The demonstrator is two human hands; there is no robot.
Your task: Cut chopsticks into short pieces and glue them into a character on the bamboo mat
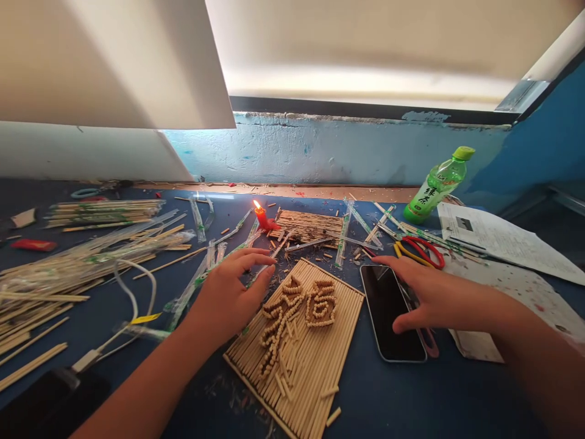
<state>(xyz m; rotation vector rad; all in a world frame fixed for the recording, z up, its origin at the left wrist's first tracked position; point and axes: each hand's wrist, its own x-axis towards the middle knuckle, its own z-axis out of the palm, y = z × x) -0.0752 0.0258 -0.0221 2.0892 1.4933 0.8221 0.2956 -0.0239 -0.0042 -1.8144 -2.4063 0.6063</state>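
My left hand [231,292] lies flat with fingers stretched out, resting at the upper left corner of a wooden stick mat [315,360] that carries raised characters made of short stick pieces [297,308]. Nothing is in that hand. My right hand [432,296] is spread flat, its fingers resting beside and partly over a black phone [388,308] lying screen up to the right of the mat. It holds nothing.
A lit red candle [261,216] burns behind the mat, next to a second stick mat [307,225]. Piles of chopsticks and plastic wrappers [86,259] cover the left. Red and yellow scissors [423,250], a green bottle [436,183] and papers [503,241] sit right.
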